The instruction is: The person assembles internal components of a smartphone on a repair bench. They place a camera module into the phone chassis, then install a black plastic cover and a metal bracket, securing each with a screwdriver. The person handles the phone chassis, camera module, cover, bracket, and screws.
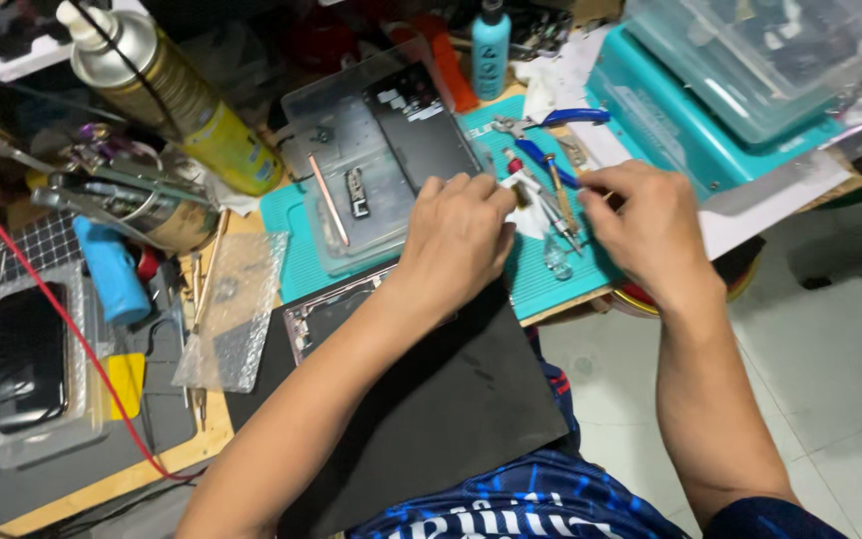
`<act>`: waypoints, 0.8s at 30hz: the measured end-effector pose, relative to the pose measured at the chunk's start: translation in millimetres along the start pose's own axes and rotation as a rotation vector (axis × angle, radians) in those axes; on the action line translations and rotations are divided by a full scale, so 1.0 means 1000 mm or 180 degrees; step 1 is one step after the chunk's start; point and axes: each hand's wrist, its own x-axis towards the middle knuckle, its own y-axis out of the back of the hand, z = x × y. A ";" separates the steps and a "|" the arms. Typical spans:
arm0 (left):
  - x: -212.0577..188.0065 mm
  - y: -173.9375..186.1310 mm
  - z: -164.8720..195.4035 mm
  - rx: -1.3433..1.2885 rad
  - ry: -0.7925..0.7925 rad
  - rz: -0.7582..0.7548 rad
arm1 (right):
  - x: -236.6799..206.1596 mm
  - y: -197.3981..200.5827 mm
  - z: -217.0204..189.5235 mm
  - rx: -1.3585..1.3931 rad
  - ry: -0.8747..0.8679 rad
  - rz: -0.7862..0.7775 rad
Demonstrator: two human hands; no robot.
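Head view: near the middle of the frame, the left hand (461, 235) curls its fingers and pinches a small white bit (523, 186) at its tips. Just to the right, the right hand (646, 225) is closed with bent fingers; I cannot tell what it pinches. Between the hands lies a thin tool with a tan handle (559, 192). Its long side runs from upper left down to lower right, and the metal tip points toward the bottom of the frame.

To do this well, I think both hands should stay low on the teal mat (296, 255) and move slowly, so the small bit does not slip.

Blue pliers (561, 120) lie just above the hands. A clear tray (351, 170) sits left of the hands. A yellow spray can (177, 95) stands in the upper left.
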 end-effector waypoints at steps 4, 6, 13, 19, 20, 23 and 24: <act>0.021 -0.022 -0.001 0.0110 0.0011 -0.0109 | -0.002 -0.005 -0.001 -0.0066 -0.0240 -0.0350; 0.018 -0.025 0.001 -0.0033 -0.0164 -0.0079 | -0.001 -0.007 -0.004 0.0009 -0.0300 -0.0442; -0.015 -0.004 0.000 -0.0137 0.0181 -0.0013 | -0.002 -0.005 -0.008 0.0063 -0.0142 -0.0415; -0.027 0.025 -0.013 0.0096 0.0477 0.0069 | -0.004 -0.031 -0.036 0.0018 0.0131 -0.0562; -0.029 0.028 -0.011 0.0134 0.0521 0.0033 | -0.004 -0.037 -0.042 -0.0080 0.0196 -0.0571; -0.038 0.037 0.000 0.0251 0.0599 -0.0074 | -0.002 -0.045 -0.055 -0.0219 0.0060 -0.0883; -0.044 0.042 0.006 0.0294 0.0596 -0.0104 | -0.001 -0.045 -0.057 -0.0245 -0.0030 -0.1034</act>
